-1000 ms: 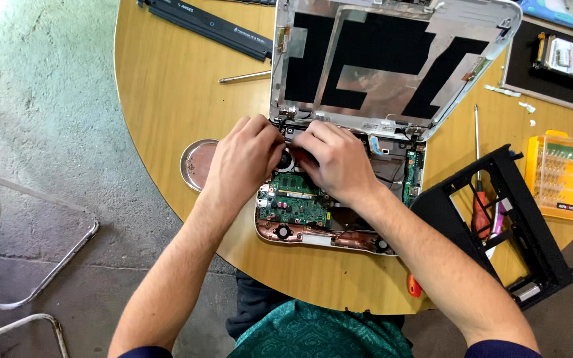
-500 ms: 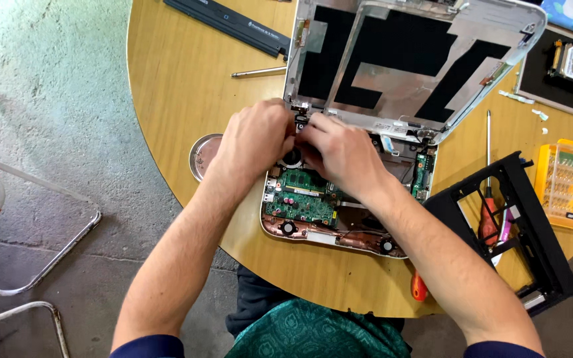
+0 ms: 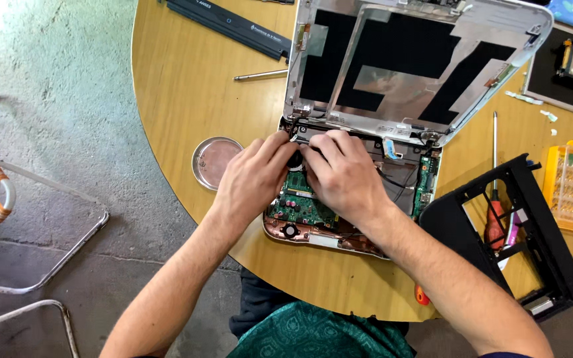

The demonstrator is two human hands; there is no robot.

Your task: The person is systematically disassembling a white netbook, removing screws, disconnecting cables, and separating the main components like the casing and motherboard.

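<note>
Fingertips of your left hand (image 3: pixel 250 176) and right hand (image 3: pixel 343 172) pinched at the green circuit board (image 3: pixel 300 205) by the hinge, grip unclear; round wooden surface (image 3: pixel 180 99) looked unchanged from before.

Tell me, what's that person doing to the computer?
A person has a small laptop opened up on a round wooden table. Its cover is off, so the green circuit board shows. The left hand and right hand pinch at something small near the hinge. A red-handled screwdriver lies nearby.
</note>
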